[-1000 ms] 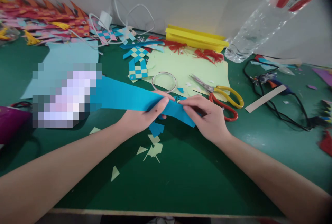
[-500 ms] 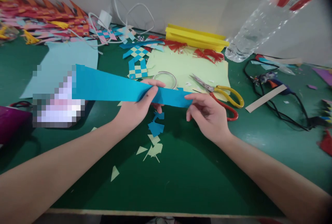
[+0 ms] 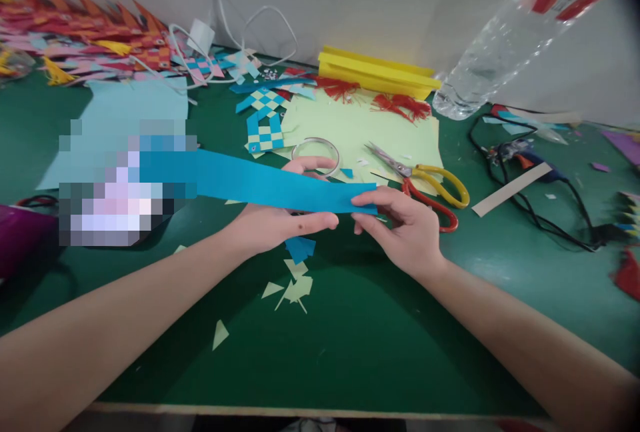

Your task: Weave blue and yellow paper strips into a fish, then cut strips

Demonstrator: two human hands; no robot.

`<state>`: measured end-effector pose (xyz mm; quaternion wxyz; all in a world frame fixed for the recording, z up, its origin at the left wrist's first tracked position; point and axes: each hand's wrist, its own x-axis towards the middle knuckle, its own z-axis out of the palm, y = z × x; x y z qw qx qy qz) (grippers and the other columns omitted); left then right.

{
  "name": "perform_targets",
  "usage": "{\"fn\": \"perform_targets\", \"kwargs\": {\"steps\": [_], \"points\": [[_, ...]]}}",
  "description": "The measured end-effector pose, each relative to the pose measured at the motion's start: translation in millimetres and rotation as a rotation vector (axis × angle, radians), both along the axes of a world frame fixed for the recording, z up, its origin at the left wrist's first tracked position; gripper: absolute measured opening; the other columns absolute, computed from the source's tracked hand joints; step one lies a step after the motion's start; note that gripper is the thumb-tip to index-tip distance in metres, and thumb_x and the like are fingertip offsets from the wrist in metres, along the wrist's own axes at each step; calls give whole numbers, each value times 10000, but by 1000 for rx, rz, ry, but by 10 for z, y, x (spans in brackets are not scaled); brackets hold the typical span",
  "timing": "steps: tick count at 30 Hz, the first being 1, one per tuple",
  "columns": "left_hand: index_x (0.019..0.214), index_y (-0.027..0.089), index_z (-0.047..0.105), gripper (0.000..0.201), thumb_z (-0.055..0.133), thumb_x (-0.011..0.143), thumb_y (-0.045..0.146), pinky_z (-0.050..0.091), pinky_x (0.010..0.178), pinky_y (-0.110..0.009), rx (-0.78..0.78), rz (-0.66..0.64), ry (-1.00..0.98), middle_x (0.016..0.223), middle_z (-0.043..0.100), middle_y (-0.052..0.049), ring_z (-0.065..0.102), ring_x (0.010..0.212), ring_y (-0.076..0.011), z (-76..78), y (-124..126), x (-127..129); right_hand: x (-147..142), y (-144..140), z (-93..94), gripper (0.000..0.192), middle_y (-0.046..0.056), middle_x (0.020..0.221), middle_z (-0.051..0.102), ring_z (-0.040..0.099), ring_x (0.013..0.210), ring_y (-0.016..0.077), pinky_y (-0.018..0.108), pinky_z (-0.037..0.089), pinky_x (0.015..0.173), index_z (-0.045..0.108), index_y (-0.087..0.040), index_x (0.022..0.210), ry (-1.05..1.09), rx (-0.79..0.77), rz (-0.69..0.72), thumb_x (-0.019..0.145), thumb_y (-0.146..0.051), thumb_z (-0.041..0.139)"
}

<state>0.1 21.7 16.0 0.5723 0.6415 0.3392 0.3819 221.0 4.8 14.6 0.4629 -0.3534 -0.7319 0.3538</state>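
Observation:
A long blue paper strip (image 3: pixel 240 179) is held in the air above the table, its left end reaching over the blurred phone. My right hand (image 3: pixel 405 225) pinches the strip's right end between thumb and fingers. Across the palm of my left hand (image 3: pixel 270 225) lies the middle of the strip; the thumb stretches out below it and the fingers extend behind, apart. Under the hands are blue paper scraps (image 3: pixel 300 249) and pale green scraps (image 3: pixel 299 287). Just beyond my left fingers, a roll of clear tape (image 3: pixel 336 145) rests on pale green paper (image 3: pixel 400 135).
Scissors (image 3: pixel 437 182) with yellow and red handles lie right of the tape. A plastic bottle (image 3: pixel 505 45) leans at the back right. Woven paper fish (image 3: pixel 265 132), folded yellow paper (image 3: pixel 375 72) and a glue gun (image 3: pixel 530 152) with a black cord surround the work area. The phone (image 3: pixel 110 212) is pixelated.
My left thumb has come off the strip and the left fingers have spread. My right hand has closed on the strip's end. A small blue piece now shows near the tape.

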Motion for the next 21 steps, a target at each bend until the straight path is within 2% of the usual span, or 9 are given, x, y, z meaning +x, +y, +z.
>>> {"fn": "perform_targets", "kwargs": {"steps": [2, 4, 8, 10, 13, 17, 21], "points": [[1326, 329, 468, 660, 802, 757, 335, 619, 726, -341, 14, 16, 26, 1151, 631, -44, 716, 884, -225, 1, -5, 1, 6, 2, 3, 168, 13, 882, 697, 660, 677, 114, 297, 588, 644, 686, -228, 1016, -21, 57, 13, 858, -171, 678], [1314, 334, 481, 659, 811, 744, 321, 624, 734, -352, 17, 30, 43, 1178, 616, -54, 698, 946, -245, -2, -3, 4, 13, 7, 0, 152, 20, 874, 707, 670, 761, 143, 311, 595, 651, 696, -236, 995, -39, 106, 11, 855, -178, 683], [1300, 313, 503, 658, 826, 727, 313, 628, 699, -324, 51, 46, 58, 1192, 601, -56, 671, 1025, -265, -7, 7, 15, 17, 9, -3, 138, 47, 1057, 701, 675, 987, 183, 301, 622, 671, 708, -244, 974, -42, 97, -27, 858, -176, 677], [1268, 287, 540, 623, 833, 719, 306, 621, 732, -318, 109, 63, 69, 1206, 606, -55, 653, 1071, -269, -3, 8, 19, 12, 6, 3, 130, 51, 1110, 688, 673, 1025, 184, 294, 628, 687, 709, -239, 966, -48, 79, -33, 861, -173, 672], [1189, 261, 591, 511, 823, 735, 292, 609, 756, -302, 118, 78, 81, 1181, 638, -42, 680, 994, -224, 11, 1, 20, 4, 5, 13, 116, 51, 1092, 692, 684, 998, 177, 289, 627, 697, 711, -231, 952, -60, 71, -29, 864, -171, 667], [1150, 252, 600, 440, 800, 761, 301, 611, 681, -283, 36, 51, 36, 1029, 694, -23, 712, 814, -181, 22, -13, 25, 2, 13, 0, 103, 44, 1050, 692, 691, 974, 179, 287, 620, 680, 715, -237, 930, -24, 47, -37, 857, -177, 675], [1121, 220, 611, 419, 798, 758, 316, 604, 632, -273, -7, 58, 10, 931, 706, -26, 719, 762, -185, 28, -26, 47, 5, 15, -27, 118, 25, 1047, 677, 693, 744, 112, 266, 607, 613, 718, -242, 934, 35, -15, -35, 848, -169, 683]]}}
